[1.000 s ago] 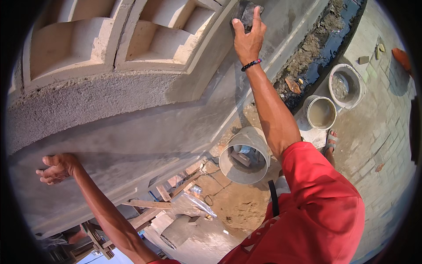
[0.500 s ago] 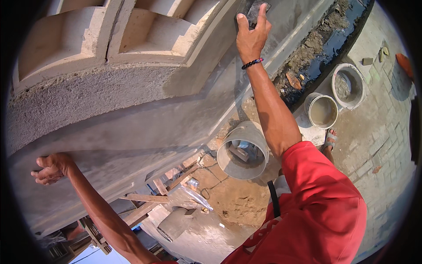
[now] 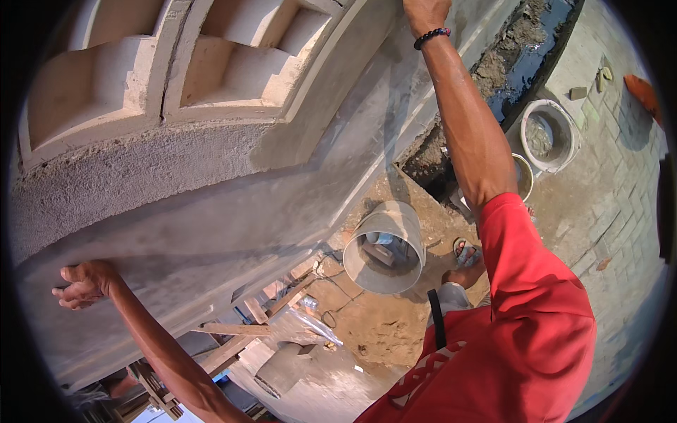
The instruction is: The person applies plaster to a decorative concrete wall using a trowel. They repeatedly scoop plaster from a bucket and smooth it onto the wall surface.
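Observation:
My left hand is at the far left, against the smooth grey plastered wall. Its fingers are loosely bent and apart, with nothing seen in them. Reaching up to the top edge of the view, my right hand is beside the upper part of the same wall. A dark bead bracelet circles that wrist. The picture's edge cuts off the right fingers, so whatever they hold is hidden. Above the plaster runs a rough cement band, below pale concrete lattice blocks.
A grey bucket with blocks and other items stands below the wall. Right of my arm are a white tub of wet mix and a partly hidden bucket. A ditch with dark water follows the wall. Wooden boards lie lower left.
My right hand has moved up and slightly right, partly out of view; the dark pad it held before no longer shows. The left hand stays against the wall. A sandalled foot now shows beside the grey bucket.

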`<state>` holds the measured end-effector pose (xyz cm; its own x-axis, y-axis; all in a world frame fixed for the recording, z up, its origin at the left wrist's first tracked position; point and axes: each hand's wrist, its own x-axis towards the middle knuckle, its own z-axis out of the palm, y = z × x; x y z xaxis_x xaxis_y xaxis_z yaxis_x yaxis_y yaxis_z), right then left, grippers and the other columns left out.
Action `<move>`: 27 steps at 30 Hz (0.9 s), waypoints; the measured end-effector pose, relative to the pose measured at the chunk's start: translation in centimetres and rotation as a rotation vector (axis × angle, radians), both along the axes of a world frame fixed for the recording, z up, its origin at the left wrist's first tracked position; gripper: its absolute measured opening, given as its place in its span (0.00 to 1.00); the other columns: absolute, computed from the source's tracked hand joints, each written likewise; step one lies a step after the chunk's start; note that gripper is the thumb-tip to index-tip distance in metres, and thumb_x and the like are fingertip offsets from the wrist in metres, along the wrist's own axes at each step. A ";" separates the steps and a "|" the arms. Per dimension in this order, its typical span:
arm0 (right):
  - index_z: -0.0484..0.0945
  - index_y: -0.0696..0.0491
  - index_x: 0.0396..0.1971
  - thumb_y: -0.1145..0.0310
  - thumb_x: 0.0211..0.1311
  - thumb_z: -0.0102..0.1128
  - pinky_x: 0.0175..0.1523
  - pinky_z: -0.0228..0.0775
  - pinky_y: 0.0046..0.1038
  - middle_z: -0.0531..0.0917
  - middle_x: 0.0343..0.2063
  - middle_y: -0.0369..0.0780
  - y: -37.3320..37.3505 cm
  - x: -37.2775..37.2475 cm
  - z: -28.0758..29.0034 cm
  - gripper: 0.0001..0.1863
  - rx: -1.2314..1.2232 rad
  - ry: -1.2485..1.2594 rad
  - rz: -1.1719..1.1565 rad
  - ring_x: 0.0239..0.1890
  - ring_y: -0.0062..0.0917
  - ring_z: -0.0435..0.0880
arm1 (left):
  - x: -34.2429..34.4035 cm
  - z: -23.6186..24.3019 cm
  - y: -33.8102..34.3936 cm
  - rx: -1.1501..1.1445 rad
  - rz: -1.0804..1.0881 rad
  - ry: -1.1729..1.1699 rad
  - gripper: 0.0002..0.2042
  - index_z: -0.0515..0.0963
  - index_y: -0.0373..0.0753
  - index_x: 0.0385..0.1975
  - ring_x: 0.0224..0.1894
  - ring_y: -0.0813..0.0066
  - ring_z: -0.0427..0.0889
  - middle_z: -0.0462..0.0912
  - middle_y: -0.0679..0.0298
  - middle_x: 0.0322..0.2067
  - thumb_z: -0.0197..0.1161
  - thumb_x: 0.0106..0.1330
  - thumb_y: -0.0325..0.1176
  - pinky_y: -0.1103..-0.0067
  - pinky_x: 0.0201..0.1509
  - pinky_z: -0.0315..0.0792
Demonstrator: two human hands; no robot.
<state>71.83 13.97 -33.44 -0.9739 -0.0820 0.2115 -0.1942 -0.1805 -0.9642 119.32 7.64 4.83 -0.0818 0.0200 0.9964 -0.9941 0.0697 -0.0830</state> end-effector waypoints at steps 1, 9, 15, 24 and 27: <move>0.61 0.62 0.62 0.63 0.57 0.59 0.57 0.64 0.36 0.76 0.49 0.58 -0.5 -2.8 -1.9 0.34 -0.061 0.068 -0.059 0.51 0.48 0.74 | -0.2 -0.2 -0.4 -0.002 -0.017 0.004 0.33 0.59 0.34 0.63 0.66 0.39 0.49 0.53 0.41 0.63 0.50 0.64 0.52 0.52 0.66 0.50; 0.45 0.58 0.68 0.66 0.59 0.57 0.61 0.57 0.39 0.63 0.55 0.56 1.7 17.2 -1.4 0.41 0.029 -0.281 0.209 0.61 0.42 0.57 | 0.6 0.6 -0.3 0.020 -0.040 -0.013 0.34 0.59 0.33 0.63 0.66 0.38 0.48 0.53 0.40 0.62 0.51 0.62 0.52 0.52 0.66 0.52; 0.50 0.58 0.66 0.67 0.59 0.59 0.61 0.56 0.40 0.65 0.53 0.53 5.7 33.3 -0.1 0.38 -0.064 -0.465 0.487 0.57 0.42 0.62 | -0.8 0.1 -0.9 0.039 0.007 0.021 0.33 0.57 0.32 0.63 0.67 0.44 0.49 0.52 0.41 0.63 0.46 0.65 0.52 0.55 0.65 0.50; 0.70 0.56 0.46 0.51 0.64 0.42 0.20 0.61 0.20 0.81 0.30 0.42 11.1 9.3 -8.4 0.23 -0.580 -1.053 0.792 0.24 0.26 0.80 | -0.6 0.1 -0.2 0.012 -0.014 0.040 0.33 0.57 0.38 0.65 0.68 0.41 0.46 0.49 0.42 0.65 0.46 0.65 0.54 0.53 0.67 0.48; 0.70 0.57 0.49 0.47 0.65 0.40 0.17 0.61 0.19 0.81 0.34 0.46 9.6 3.0 -9.9 0.28 -0.559 -0.983 0.925 0.25 0.29 0.80 | -1.6 -0.8 -0.3 0.014 -0.007 0.035 0.33 0.57 0.38 0.65 0.68 0.42 0.46 0.51 0.43 0.64 0.47 0.65 0.53 0.53 0.66 0.49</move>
<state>74.79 23.53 -43.33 -0.3879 -0.8781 -0.2801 0.8784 -0.2601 -0.4010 117.75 7.39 4.04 -0.0464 0.0060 0.9989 -0.9959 0.0779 -0.0468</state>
